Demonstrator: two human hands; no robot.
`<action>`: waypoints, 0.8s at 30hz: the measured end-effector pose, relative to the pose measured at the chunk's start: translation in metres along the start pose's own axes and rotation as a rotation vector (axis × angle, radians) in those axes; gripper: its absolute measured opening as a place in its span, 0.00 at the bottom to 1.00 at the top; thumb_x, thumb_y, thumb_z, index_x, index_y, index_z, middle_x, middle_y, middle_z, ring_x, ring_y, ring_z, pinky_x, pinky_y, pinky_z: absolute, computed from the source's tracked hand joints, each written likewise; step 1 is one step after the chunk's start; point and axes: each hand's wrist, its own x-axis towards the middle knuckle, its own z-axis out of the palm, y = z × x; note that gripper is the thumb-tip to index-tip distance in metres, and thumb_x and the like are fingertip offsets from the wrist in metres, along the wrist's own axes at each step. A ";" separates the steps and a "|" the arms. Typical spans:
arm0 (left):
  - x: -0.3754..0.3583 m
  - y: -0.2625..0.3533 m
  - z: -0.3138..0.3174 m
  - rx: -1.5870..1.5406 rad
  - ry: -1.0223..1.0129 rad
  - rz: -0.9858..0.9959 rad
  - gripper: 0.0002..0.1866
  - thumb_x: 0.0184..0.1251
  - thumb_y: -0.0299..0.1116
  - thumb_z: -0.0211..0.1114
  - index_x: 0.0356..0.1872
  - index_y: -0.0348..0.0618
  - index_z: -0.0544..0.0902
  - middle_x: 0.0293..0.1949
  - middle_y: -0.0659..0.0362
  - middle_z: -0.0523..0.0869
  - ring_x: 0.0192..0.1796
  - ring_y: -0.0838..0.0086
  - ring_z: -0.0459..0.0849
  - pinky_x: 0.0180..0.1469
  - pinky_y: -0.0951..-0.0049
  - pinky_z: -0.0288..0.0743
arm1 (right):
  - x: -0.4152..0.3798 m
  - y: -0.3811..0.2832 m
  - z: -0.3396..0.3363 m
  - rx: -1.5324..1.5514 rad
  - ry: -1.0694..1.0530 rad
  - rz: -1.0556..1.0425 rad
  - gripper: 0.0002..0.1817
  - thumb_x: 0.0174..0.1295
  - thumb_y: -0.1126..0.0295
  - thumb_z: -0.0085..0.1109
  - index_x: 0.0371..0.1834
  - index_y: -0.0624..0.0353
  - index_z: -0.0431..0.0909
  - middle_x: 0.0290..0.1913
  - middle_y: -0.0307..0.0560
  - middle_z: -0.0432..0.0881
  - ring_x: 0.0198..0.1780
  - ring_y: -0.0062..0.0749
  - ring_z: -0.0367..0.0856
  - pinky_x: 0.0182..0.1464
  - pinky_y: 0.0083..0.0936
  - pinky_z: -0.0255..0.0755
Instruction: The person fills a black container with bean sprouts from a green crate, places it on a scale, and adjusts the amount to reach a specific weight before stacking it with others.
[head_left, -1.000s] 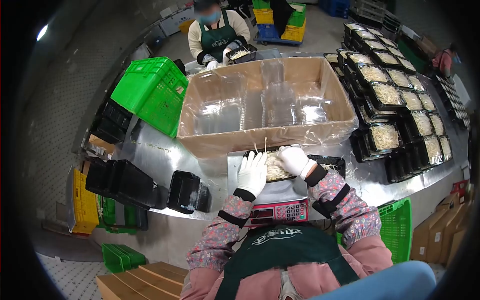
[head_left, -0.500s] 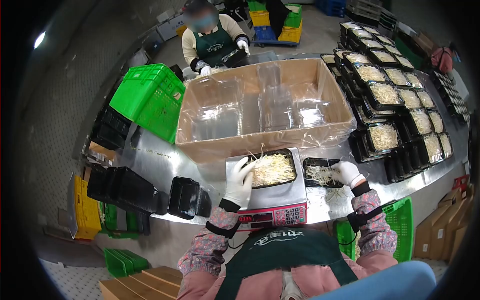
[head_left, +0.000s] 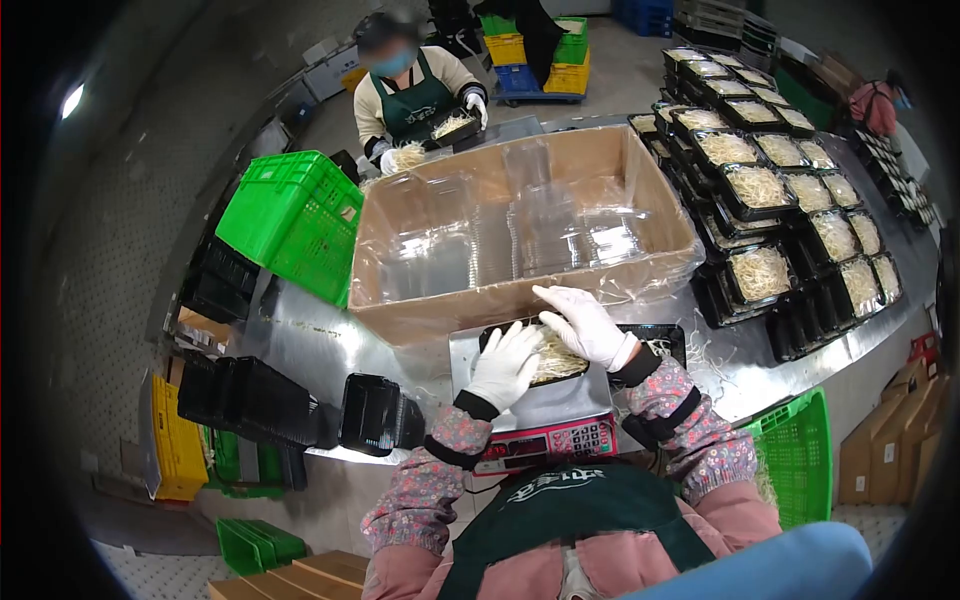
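A black tray of bean sprouts sits on a weighing scale with a red front panel in front of me. My left hand, in a white glove, lies over the tray's left side, fingers stretched across the sprouts. From the right, my gloved right hand reaches over the tray's far right part, its fingers extended and pointing left. Neither hand shows anything gripped. A second black tray stands right of the scale, partly hidden behind my right hand and forearm, with some sprouts showing inside.
Behind the scale stands a large carton with clear plastic lids. Filled sprout trays are stacked on the right. Empty black trays lie left. A green crate tilts beside the carton. A co-worker holds a tray opposite.
My right hand has moved left from the second tray to the tray on the scale. My left hand has shifted right over the sprouts. The co-worker's tray now shows sprouts.
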 end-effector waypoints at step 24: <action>-0.048 -0.021 -0.012 -0.032 0.067 -0.122 0.25 0.67 0.40 0.61 0.61 0.35 0.74 0.52 0.47 0.80 0.54 0.53 0.78 0.57 0.57 0.71 | -0.038 0.020 -0.031 0.009 0.192 0.567 0.21 0.68 0.63 0.56 0.60 0.64 0.76 0.54 0.58 0.83 0.61 0.48 0.78 0.65 0.32 0.69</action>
